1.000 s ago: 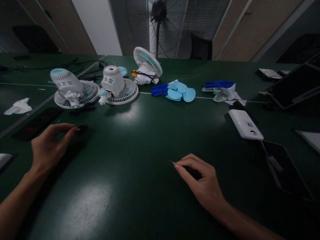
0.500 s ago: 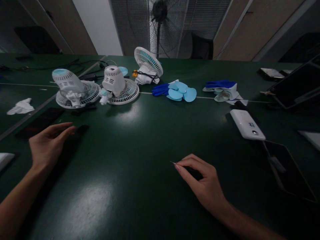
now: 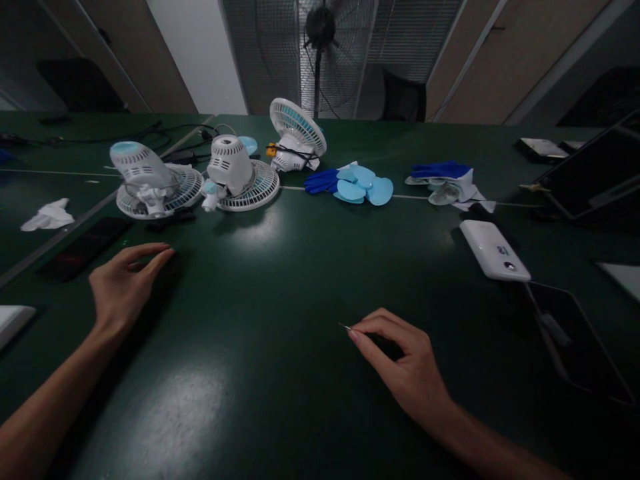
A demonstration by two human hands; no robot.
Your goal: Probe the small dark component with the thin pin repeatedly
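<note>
Between thumb and forefinger, my right hand (image 3: 400, 360) pinches a thin, pointed metal piece (image 3: 345, 326), perhaps a needle; only its tip shows, pointing left. My left hand (image 3: 127, 283) is over the table's left side, thumb and forefinger pressed together. Whatever is in that pinch, if anything, is too small to make out. Just beyond it lies a dark phone (image 3: 85, 248), flat on the dark green table (image 3: 260, 287).
Along the back stand small white fans, one on the left (image 3: 145, 180), one beside it (image 3: 230, 167) and one farther back (image 3: 297, 137). Light blue fan blades (image 3: 364, 185) rest by blue gloves (image 3: 320, 181). Rightward are more gloves (image 3: 445, 180), a white device (image 3: 494, 250) and a dark tablet (image 3: 575, 333).
My left hand has moved right, away from the phone, with its fingers still pinched. My right hand has stayed nearly still with the thin metal piece. The view has shifted slightly.
</note>
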